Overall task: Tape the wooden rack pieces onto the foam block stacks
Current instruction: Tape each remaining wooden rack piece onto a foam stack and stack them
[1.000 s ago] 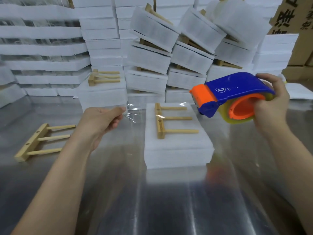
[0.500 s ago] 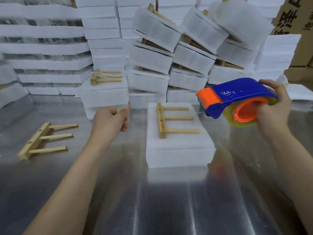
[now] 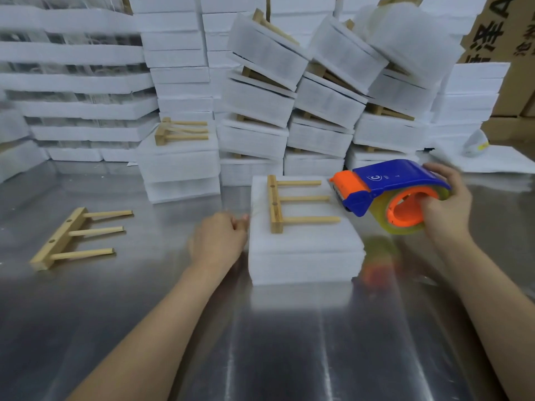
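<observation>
Your right grip is grasping the tape dispenser, with the fingers hooked into the orange hub and the thumb over the blue top. The dispenser's orange nose points left and sits just right of the peg tips, over the far right corner of the foam stack. The roll of tape hangs beside the stack's right edge.

Your left grip is curled, knuckles up, with its fingertips at the stack's left edge. It is blurred, so you cannot tell whether it is pinching anything or only touching the foam.

The foam stack stands on the bench, near the middle, between your two arms. The wooden rack lies flat on top of it, toward the far left part, with the bar running near to far and three pegs pointing right.

A second rack lies bare on the bench well to the left, also with its pegs pointing right. A third rack rests on a taller foam stack farther back and left. Behind these, foam piles lean against each other with wooden pieces showing between the layers. Cardboard boxes stand at the far right.
</observation>
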`<state>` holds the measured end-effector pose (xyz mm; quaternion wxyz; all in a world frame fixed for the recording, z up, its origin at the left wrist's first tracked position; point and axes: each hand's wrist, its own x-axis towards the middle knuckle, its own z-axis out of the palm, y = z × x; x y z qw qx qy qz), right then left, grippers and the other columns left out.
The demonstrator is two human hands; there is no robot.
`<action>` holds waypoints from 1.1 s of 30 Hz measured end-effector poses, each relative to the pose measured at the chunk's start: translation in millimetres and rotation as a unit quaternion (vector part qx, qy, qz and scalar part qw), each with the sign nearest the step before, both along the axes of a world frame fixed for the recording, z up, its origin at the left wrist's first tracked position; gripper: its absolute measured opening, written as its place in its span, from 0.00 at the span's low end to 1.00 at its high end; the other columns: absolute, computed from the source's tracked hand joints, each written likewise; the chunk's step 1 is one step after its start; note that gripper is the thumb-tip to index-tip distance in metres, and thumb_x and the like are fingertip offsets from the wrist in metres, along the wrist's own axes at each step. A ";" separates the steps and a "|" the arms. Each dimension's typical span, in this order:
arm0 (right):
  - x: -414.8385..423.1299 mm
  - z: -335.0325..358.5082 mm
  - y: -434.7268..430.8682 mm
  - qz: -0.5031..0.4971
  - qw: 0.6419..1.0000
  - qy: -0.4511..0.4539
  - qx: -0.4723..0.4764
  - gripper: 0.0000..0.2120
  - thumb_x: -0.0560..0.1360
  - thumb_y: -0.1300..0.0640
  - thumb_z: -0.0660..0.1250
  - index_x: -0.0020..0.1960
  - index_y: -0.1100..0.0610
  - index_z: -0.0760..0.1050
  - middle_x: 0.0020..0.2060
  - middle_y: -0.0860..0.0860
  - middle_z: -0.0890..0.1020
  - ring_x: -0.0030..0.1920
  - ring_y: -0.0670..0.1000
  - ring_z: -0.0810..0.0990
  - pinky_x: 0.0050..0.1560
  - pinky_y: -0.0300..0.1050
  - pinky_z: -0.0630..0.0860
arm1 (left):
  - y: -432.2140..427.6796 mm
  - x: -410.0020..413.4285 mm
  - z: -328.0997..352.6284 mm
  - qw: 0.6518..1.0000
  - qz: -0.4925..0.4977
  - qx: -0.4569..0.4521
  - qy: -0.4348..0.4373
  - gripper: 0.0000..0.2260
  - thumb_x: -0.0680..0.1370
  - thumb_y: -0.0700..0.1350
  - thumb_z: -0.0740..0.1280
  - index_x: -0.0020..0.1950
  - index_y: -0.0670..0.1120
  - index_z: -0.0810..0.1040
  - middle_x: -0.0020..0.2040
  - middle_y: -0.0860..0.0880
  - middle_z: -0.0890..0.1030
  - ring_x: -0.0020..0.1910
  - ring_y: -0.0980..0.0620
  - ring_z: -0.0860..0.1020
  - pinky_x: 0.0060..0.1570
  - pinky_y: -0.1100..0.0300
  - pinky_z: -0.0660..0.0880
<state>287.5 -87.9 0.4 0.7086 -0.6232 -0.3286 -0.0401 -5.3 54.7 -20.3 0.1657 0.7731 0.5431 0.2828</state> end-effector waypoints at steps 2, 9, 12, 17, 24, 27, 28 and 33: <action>1.5 -2.0 0.5 -0.003 1.000 0.004 -0.001 0.23 0.69 0.76 0.62 0.61 0.60 0.74 0.56 0.57 0.79 0.49 0.48 0.78 0.36 0.27 0.74 | -3.4 1.6 -0.6 0.999 -0.009 0.016 0.046 0.18 0.79 0.52 0.58 0.34 0.45 0.74 0.38 0.45 0.81 0.42 0.42 0.79 0.38 0.56 0.72; 5.1 -11.5 1.5 0.014 1.000 0.026 0.004 0.25 0.67 0.75 0.61 0.58 0.55 0.74 0.55 0.59 0.79 0.45 0.42 0.79 0.38 0.29 0.75 | -12.7 -3.2 -4.2 0.974 -0.090 0.055 0.198 0.17 0.78 0.48 0.61 0.63 0.40 0.68 0.66 0.45 0.62 0.55 0.43 0.72 0.45 0.56 0.68; 4.2 -14.0 1.6 0.027 0.999 0.041 0.017 0.24 0.64 0.71 0.62 0.57 0.54 0.74 0.53 0.58 0.79 0.45 0.42 0.80 0.39 0.31 0.76 | -9.7 -2.1 13.9 0.988 -0.087 0.018 0.129 0.15 0.78 0.44 0.62 0.63 0.41 0.71 0.66 0.45 0.66 0.59 0.43 0.73 0.53 0.52 0.73; 2.1 -16.7 3.7 0.039 0.998 0.047 0.016 0.24 0.61 0.65 0.62 0.57 0.56 0.74 0.48 0.53 0.79 0.40 0.37 0.80 0.38 0.31 0.76 | -19.3 47.9 73.9 0.985 -0.148 0.065 -0.059 0.21 0.77 0.36 0.57 0.70 0.43 0.70 0.70 0.44 0.71 0.68 0.44 0.69 0.66 0.52 0.67; 13.6 -13.5 -2.2 0.042 0.998 0.043 -0.023 0.28 0.70 0.76 0.61 0.64 0.53 0.70 0.44 0.51 0.80 0.35 0.39 0.81 0.35 0.33 0.76 | -25.7 101.7 51.1 0.948 -0.146 0.053 0.278 0.26 0.83 0.55 0.43 0.79 0.44 0.51 0.79 0.47 0.52 0.78 0.46 0.49 0.75 0.45 0.45; 19.8 -6.1 -12.5 0.080 0.994 -0.046 -0.066 0.33 0.67 0.76 0.62 0.67 0.52 0.66 0.45 0.47 0.80 0.37 0.36 0.81 0.36 0.29 0.75 | -23.5 102.4 52.2 0.946 -0.159 0.033 0.282 0.26 0.83 0.55 0.42 0.79 0.45 0.47 0.80 0.49 0.48 0.78 0.47 0.47 0.75 0.42 0.44; 25.5 -4.5 -19.1 0.086 0.990 -0.072 -0.082 0.35 0.66 0.77 0.62 0.68 0.52 0.65 0.45 0.48 0.79 0.39 0.36 0.80 0.39 0.28 0.74 | -23.0 102.5 52.7 0.945 -0.158 0.032 0.286 0.26 0.83 0.55 0.42 0.79 0.45 0.47 0.80 0.50 0.48 0.78 0.48 0.47 0.75 0.42 0.44; 73.9 -13.3 -65.3 -0.008 0.993 -0.069 -0.098 0.37 0.67 0.81 0.61 0.68 0.51 0.68 0.47 0.46 0.79 0.43 0.37 0.80 0.47 0.31 0.76 | -22.8 102.8 52.3 0.938 -0.153 0.030 0.309 0.27 0.83 0.56 0.41 0.79 0.46 0.45 0.80 0.51 0.46 0.78 0.48 0.45 0.74 0.41 0.43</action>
